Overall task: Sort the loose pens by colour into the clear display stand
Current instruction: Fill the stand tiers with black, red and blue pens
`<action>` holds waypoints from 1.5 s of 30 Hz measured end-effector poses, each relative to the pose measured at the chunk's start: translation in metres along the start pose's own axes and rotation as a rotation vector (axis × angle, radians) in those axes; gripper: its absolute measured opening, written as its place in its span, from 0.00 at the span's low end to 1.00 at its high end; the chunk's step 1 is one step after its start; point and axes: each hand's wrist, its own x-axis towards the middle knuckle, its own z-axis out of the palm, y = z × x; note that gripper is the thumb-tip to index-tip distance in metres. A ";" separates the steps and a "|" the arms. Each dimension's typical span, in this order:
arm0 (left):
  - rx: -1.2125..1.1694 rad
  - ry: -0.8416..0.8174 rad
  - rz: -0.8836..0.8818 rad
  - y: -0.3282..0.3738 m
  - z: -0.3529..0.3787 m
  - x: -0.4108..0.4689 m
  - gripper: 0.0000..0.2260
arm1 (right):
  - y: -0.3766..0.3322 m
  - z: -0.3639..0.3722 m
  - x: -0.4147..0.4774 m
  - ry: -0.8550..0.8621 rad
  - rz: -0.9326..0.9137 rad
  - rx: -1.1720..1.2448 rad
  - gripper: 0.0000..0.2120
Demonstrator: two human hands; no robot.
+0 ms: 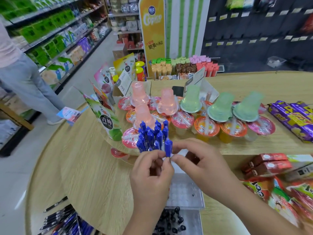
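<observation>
Pale wood counter (88, 167) in a shop aisle. The left hand (152, 180) and right hand (203, 165) each pinch the lower end of one upright blue pen (168, 146) between thumb and forefinger, with the other fingers curled. Just left of it a cluster of blue pens (152, 134) stands upright, its base hidden behind the hands. Below the hands is the clear stand (186, 192), with black pens (171, 221) in its near section. Loose pens (66, 221) lie heaped at lower left. Jelly cups (206, 126) sit beyond.
</observation>
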 end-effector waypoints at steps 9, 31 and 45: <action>0.090 -0.100 0.038 -0.003 -0.009 -0.005 0.09 | 0.015 -0.006 0.010 0.097 0.060 0.097 0.04; 0.232 -0.091 -0.154 -0.046 -0.030 -0.020 0.12 | 0.038 0.030 0.021 0.113 0.013 -0.245 0.04; 0.182 -0.098 -0.208 -0.052 -0.060 -0.021 0.11 | 0.034 0.021 0.005 0.158 0.149 -0.258 0.15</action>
